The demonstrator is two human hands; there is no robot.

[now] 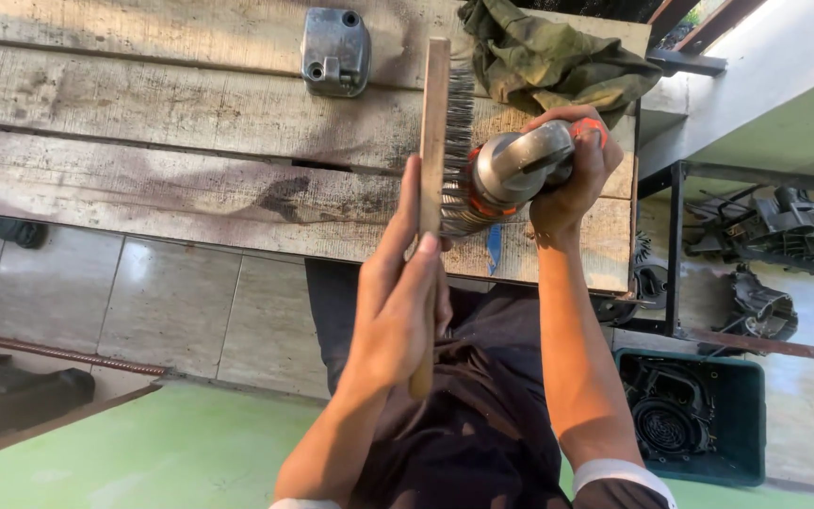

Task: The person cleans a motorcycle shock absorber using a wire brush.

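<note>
We see the left hand (398, 302) wrapped around the wooden handle of a wire brush (435, 160), fingers closed on it with the forefinger laid out straight along the wood; the brush stands out over the near edge of the wooden workbench (143, 160), its steel bristles turned toward the right. The right hand (572, 179) is clamped on a rounded grey metal part (515, 165) with orange on it, held above the near right corner of the bench, and the bristles press against that part's end. Further back, at the far edge near the middle, lies a small grey metal cover (334, 52). A crumpled green rag (548, 57) sits at the far right corner, just beyond the right hand. Off the bench to the right, a green crate (746, 424) stands on the floor.
</note>
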